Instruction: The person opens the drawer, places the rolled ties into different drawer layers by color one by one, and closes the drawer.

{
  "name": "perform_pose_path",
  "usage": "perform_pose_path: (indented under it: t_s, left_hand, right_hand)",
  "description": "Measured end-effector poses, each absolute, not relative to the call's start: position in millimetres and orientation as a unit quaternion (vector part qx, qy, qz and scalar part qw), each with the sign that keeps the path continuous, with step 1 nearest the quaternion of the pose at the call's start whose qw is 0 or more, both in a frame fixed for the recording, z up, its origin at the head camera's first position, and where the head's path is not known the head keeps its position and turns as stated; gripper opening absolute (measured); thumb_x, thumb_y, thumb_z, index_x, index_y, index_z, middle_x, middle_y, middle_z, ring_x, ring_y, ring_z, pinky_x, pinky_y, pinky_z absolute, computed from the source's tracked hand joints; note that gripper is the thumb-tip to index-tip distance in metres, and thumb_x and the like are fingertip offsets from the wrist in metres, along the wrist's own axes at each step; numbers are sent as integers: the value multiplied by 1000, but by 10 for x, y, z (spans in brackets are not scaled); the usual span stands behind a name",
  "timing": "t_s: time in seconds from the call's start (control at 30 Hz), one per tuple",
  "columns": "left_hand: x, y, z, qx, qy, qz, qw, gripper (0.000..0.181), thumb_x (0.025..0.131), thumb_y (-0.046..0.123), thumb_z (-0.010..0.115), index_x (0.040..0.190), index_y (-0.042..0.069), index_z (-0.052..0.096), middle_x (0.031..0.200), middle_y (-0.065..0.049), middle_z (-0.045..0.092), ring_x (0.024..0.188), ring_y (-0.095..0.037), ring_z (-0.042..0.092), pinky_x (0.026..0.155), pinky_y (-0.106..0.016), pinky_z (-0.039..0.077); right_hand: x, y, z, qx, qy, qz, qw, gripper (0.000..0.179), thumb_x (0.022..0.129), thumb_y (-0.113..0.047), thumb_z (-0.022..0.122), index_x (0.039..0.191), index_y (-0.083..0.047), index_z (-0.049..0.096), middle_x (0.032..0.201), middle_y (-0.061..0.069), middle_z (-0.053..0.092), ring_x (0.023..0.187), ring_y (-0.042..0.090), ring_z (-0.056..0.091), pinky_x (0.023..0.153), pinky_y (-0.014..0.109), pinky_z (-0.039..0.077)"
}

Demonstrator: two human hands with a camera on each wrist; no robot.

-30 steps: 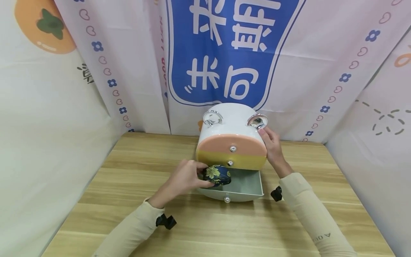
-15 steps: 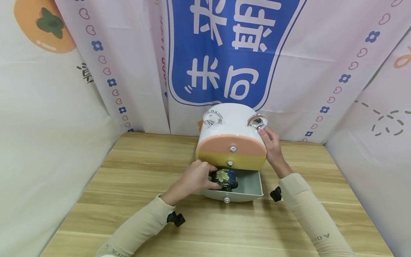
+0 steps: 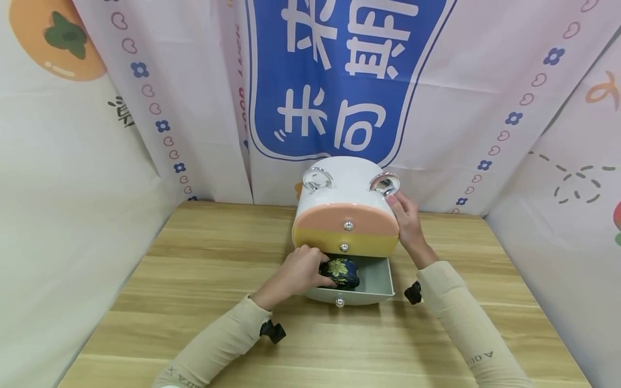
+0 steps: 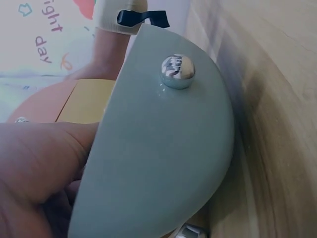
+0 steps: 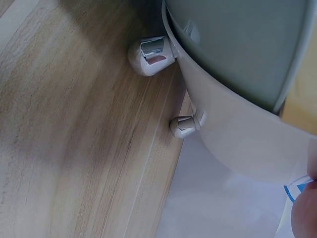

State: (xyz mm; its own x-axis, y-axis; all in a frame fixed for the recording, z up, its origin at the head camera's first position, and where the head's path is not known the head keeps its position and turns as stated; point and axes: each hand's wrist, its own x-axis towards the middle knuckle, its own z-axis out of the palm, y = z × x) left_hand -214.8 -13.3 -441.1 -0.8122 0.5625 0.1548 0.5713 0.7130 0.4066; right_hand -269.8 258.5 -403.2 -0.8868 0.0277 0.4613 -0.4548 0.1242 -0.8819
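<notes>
A small cabinet [image 3: 347,186] has a white rounded shell, silver rings on top, and orange and yellow drawer fronts. Its grey-green bottom drawer [image 3: 375,277] is pulled out. My left hand [image 3: 301,272] pinches a rounded dark blue case with yellow-green flowers [image 3: 342,272] between thumb and fingers, inside the drawer's left part. In the left wrist view, my left hand [image 4: 42,173] reaches over the grey-green front [image 4: 158,134], which hides the case. My right hand [image 3: 407,223] rests against the cabinet's right side, below a silver ring [image 3: 385,184]. Only its fingertips [image 5: 304,210] enter the right wrist view.
The cabinet stands near the back of a wooden table [image 3: 208,258], close to a printed cloth backdrop [image 3: 213,134]. Silver feet [image 5: 151,55] hold the shell off the tabletop. A round silver knob [image 4: 178,71] sticks out from the drawer front.
My left hand has carried the flowered case rightward and a little lower into the drawer. The right hand keeps its place on the cabinet. The head view has shifted slightly.
</notes>
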Motion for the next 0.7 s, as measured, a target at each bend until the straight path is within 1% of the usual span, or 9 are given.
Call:
perform_pose_path:
  t_s: [0.07,0.13,0.2,0.27,0.37,0.43,0.57,0.63,0.7]
  left_hand:
    - [-2144,-121,-4411,-303,-928,-217,11,42,65,47,85,90,14,77,83,1,76,60,-3,56,53,-18,43]
    - [-2148,-109,-4411,-301,-931,-208,13,38,65,48,85,84,16,76,78,4,74,61,-3,55,52,-19,42]
    - [-2156,-99,-4410,-302,-931,-206,11,34,64,48,86,74,18,73,64,9,66,55,-3,47,48,-20,37]
    - [-2167,-88,-4412,-305,-931,-203,9,35,64,48,86,64,19,65,53,12,51,52,-3,38,46,-20,31]
    - [-2177,-75,-4420,-304,-932,-199,7,42,63,48,86,57,20,56,50,13,38,51,-5,32,45,-21,28]
    - [-2177,-69,-4424,-303,-934,-188,10,44,62,49,87,56,20,54,50,12,37,51,-5,34,46,-22,30]
    - [-2164,-68,-4413,-298,-940,-167,16,43,61,53,86,61,21,58,54,11,46,53,-6,42,46,-25,37]
    - [-2155,-74,-4399,-295,-941,-165,14,43,61,54,86,63,20,59,55,11,47,53,-7,43,46,-26,37]
    - [-2143,-87,-4382,-295,-941,-167,14,44,63,54,85,62,19,57,54,11,43,53,-7,40,45,-25,34]
  right_hand:
    - [-2734,2596,-4054,147,-726,646,185,34,101,-19,48,125,0,61,96,-12,69,84,2,62,77,17,51]
    - [-2778,2614,-4085,146,-724,648,184,34,101,-20,48,126,-1,61,98,-11,69,85,3,62,78,17,51]
    - [-2822,2635,-4123,144,-724,648,185,34,101,-20,48,127,-2,61,99,-11,69,86,3,62,79,18,51]
    - [-2840,2649,-4150,144,-723,649,188,35,101,-21,48,128,-3,61,100,-10,70,86,4,63,78,18,51]
    - [-2844,2661,-4178,146,-721,651,190,36,101,-23,49,129,-3,60,101,-10,70,86,4,63,78,18,52]
    - [-2841,2662,-4192,147,-720,651,191,37,101,-24,49,129,-4,60,101,-10,70,86,5,63,78,18,52]
    - [-2836,2663,-4214,144,-722,649,190,37,100,-27,49,128,-6,61,102,-9,70,88,5,63,79,18,51]
    - [-2835,2665,-4219,141,-725,647,190,37,101,-28,49,128,-6,61,103,-9,70,89,5,62,80,17,51]
    - [-2834,2668,-4220,139,-726,646,188,37,101,-27,48,128,-5,61,101,-9,69,88,5,62,79,17,51]
